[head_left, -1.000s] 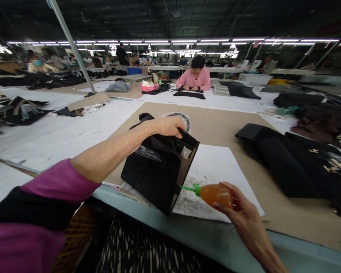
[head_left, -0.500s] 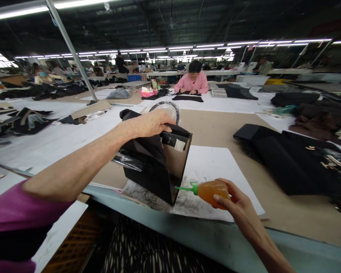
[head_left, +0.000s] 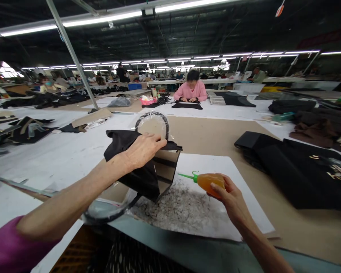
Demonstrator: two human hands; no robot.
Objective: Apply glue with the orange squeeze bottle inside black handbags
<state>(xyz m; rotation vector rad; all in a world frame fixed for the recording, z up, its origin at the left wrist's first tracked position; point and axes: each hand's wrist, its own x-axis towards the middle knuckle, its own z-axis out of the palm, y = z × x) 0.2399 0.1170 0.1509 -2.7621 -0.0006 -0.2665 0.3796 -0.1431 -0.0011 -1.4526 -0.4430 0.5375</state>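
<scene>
A black bag piece (head_left: pixel 139 174) with a brown inner side and plastic-wrapped ring handles (head_left: pixel 165 123) stands tilted at the table's near edge. My left hand (head_left: pixel 146 149) grips its top edge, fingers bent over it. In my right hand (head_left: pixel 223 189) is a squeeze bottle (head_left: pixel 208 182) of orange liquid, its green nozzle pointing left, a little apart from the bag's open side. Beneath lies a white sheet (head_left: pixel 216 163) with dark glue-like smears near the bag.
Folded black pieces with metal fittings (head_left: pixel 290 167) lie at the right. Across the table a person in pink (head_left: pixel 191 91) bends over black fabric. A slanted metal pole (head_left: pixel 74 57) rises at the left.
The bag piece has turned and shifted left with my left hand, showing more of its inside and a lower handle. The nozzle, earlier at the bag's lower corner, is now apart from it.
</scene>
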